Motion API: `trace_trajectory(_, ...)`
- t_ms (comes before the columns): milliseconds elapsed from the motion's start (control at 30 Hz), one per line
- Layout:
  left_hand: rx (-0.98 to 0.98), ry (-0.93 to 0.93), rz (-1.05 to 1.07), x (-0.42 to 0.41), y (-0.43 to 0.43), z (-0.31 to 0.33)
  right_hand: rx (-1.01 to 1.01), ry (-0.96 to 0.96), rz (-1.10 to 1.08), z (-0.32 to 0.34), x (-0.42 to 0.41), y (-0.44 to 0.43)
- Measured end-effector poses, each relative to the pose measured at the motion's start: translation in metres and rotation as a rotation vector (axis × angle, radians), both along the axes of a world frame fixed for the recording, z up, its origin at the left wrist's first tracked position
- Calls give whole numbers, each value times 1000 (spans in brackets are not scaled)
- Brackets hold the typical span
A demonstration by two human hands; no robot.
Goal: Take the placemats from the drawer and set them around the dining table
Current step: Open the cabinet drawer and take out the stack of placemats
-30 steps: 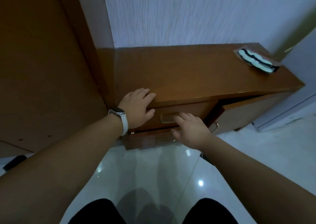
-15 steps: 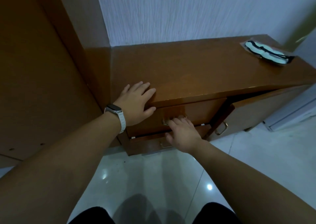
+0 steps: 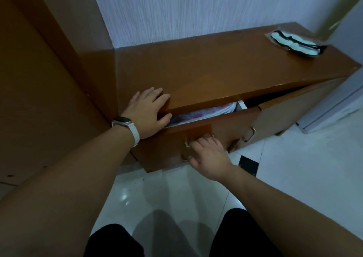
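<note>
Head view: our right hand (image 3: 208,154) curls its fingers round the drawer (image 3: 225,123) handle (image 3: 187,143); our left hand (image 3: 146,111) presses flat, fingers apart, on the cabinet top (image 3: 216,66). Patterned placemats (image 3: 206,112) show inside the gap. We should pull straight and evenly toward us.

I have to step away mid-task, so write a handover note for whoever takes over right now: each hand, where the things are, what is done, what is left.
Left hand: flat on the sideboard top near its front left corner, fingers straight, holding nothing.
Right hand: fingers curled round the drawer handle.
Top drawer: part open; patterned cloth, likely the placemats, shows in the gap.
Done: the drawer is only part open.
Left: open it fully, take the placemats out, set them around the dining table, which is not in view.
</note>
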State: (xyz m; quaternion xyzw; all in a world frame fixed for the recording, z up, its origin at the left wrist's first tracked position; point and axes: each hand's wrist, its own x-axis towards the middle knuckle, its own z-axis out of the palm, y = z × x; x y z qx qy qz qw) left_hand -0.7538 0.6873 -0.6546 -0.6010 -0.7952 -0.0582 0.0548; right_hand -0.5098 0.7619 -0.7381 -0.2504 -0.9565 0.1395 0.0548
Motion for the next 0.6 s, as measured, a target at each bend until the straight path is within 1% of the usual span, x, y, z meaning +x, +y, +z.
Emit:
trace_trajectory(133,-7,-13,-11,1,0,2,-17,2,-30,1,23,-18)
trace_trajectory(267,5,-44,-12,0,-1,0,-44,-44,-36,5,49,-37)
trace_trajectory(433,7,-24,-19,-4,1,-4,-47,-86,-26,5,85,-59)
trace_trajectory(600,23,-18,-20,-6,1,-8,-82,-69,-64,9,92,-70)
